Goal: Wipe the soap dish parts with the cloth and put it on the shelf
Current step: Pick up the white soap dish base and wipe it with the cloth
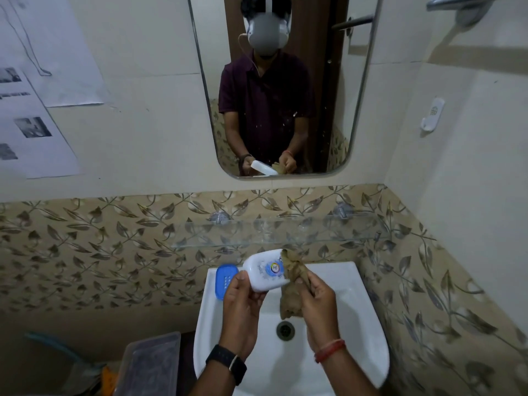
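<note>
While you hold both pieces over the basin, keep these in mind:

Left hand (243, 295): clamped on the white soap dish shell (267, 270), thumb on its lower-left edge, fingers behind; shell tilted, sticker side facing you.
Right hand (317, 295): fingers closed round the brown cloth (293, 281); cloth bunched, top end touching the shell's right end at approx 3 o'clock of it, rest hanging down.
Blue tray (225, 280): the dish's other part, lying on the sink (357, 295) rim at 9 o'clock of the shell, just beside your left hand.
Shelf (274, 234): glass, on the wall at 12 o'clock, above the sink, nothing on it that shows.
Step, my guess: wiping the shell's outside; blue tray prob. not wiped yet.
Risk 1: shell held by one end only w/ a thumb pinch. Push hard w/ the cloth and it could pivot out and drop into the basin.
Risk 2: blue tray sits near the rim's edge. A nudge from your left wrist could knock it off to the floor side or into the bowl.
Risk 3: hanging cloth tail is right over the drain (285, 328); if the bowl is wet it'll soak up water and smear.
Risk 4: glass shelf, so set the parts down softly.
Around: mirror (285, 81) at 12 o'clock above the shelf, clear plastic box (151, 364) at 7 o'clock below the sink's left side, papers (34, 110) on the wall at 10 o'clock.
In the way: nothing btwn your hands and the shelf.
</note>
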The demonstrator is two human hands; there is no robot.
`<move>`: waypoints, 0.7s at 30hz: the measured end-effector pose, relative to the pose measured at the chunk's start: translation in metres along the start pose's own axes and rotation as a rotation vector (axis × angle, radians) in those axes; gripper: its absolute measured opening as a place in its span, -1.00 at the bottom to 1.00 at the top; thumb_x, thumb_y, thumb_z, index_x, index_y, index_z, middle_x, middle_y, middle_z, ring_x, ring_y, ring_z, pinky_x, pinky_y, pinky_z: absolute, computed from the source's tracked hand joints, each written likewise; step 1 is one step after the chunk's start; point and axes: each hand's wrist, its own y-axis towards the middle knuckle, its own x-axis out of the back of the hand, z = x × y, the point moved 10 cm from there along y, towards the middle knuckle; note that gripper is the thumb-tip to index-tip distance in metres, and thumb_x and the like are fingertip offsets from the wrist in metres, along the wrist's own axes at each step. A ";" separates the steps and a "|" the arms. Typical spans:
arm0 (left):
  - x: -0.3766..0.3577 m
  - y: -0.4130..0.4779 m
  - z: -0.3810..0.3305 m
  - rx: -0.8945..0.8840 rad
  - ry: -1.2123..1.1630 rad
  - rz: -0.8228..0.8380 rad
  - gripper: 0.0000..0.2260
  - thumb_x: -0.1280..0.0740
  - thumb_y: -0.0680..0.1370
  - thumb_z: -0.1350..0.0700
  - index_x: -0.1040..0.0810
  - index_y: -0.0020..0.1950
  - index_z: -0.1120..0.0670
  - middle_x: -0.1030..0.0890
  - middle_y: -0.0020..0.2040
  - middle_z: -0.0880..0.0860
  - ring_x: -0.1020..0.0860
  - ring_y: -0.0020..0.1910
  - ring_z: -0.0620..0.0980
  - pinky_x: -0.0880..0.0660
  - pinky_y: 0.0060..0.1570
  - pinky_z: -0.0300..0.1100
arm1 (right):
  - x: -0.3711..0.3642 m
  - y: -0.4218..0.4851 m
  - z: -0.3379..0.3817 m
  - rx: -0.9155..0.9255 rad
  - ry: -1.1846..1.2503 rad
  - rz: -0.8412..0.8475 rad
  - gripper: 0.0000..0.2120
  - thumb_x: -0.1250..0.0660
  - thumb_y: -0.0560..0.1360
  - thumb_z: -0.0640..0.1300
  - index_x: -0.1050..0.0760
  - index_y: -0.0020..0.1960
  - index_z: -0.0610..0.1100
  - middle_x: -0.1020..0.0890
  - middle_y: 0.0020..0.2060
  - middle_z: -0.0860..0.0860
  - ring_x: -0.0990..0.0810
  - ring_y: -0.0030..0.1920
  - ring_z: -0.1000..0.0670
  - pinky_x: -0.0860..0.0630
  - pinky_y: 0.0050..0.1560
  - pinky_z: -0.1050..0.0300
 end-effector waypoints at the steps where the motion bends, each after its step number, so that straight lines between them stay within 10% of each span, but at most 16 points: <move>1: -0.001 0.000 -0.001 -0.018 0.007 0.001 -0.66 -0.17 0.70 0.10 -0.51 0.37 0.25 -0.65 0.29 0.25 -0.54 0.35 0.28 -0.63 0.17 -0.10 | -0.001 -0.010 -0.008 -0.014 0.035 -0.014 -0.73 -0.29 0.59 -0.33 -0.68 0.09 -0.05 -0.76 -0.04 -0.02 -0.71 0.00 -0.10 -0.65 0.05 -0.11; 10: -0.021 -0.005 0.005 -0.024 -0.013 0.082 -0.68 -0.24 0.65 0.04 -0.60 0.26 0.19 -0.68 0.23 0.25 -0.66 0.22 0.17 -0.64 0.08 -0.16 | 0.000 -0.003 0.004 -0.049 0.144 -0.134 -0.75 -0.29 0.58 -0.36 -0.64 0.19 -0.20 -0.74 0.00 -0.11 -0.69 0.00 -0.14 -0.62 0.10 -0.15; 13: -0.027 -0.006 0.005 -0.034 0.095 0.087 -0.79 -0.29 0.62 -0.02 -0.64 0.10 0.06 -0.71 0.11 0.26 -0.67 -0.01 0.16 -0.62 -0.23 -0.08 | -0.021 -0.022 -0.005 -0.038 0.017 -0.030 -0.75 -0.32 0.57 -0.29 -0.67 0.14 -0.06 -0.76 -0.05 -0.07 -0.70 -0.06 -0.11 -0.62 0.04 -0.19; 17: -0.016 0.000 -0.001 -0.121 0.179 0.079 -0.78 -0.29 0.66 0.03 -0.56 0.16 0.17 -0.68 0.09 0.34 -0.64 0.02 0.21 -0.60 -0.07 0.05 | -0.031 -0.034 -0.004 -0.021 -0.052 0.106 -0.68 -0.30 0.57 -0.30 -0.67 0.16 0.02 -0.76 -0.02 0.04 -0.73 0.02 -0.04 -0.64 0.10 -0.18; 21: -0.024 -0.009 0.001 -0.155 0.298 0.128 -0.87 -0.33 0.63 -0.04 -0.60 -0.03 -0.02 -0.70 -0.12 0.10 -0.59 -0.12 -0.01 -0.56 -0.14 -0.23 | -0.017 -0.013 0.020 0.067 -0.142 0.038 -0.63 -0.32 0.55 -0.34 -0.60 0.28 -0.05 -0.72 0.10 0.08 -0.68 0.12 0.04 -0.61 0.19 -0.15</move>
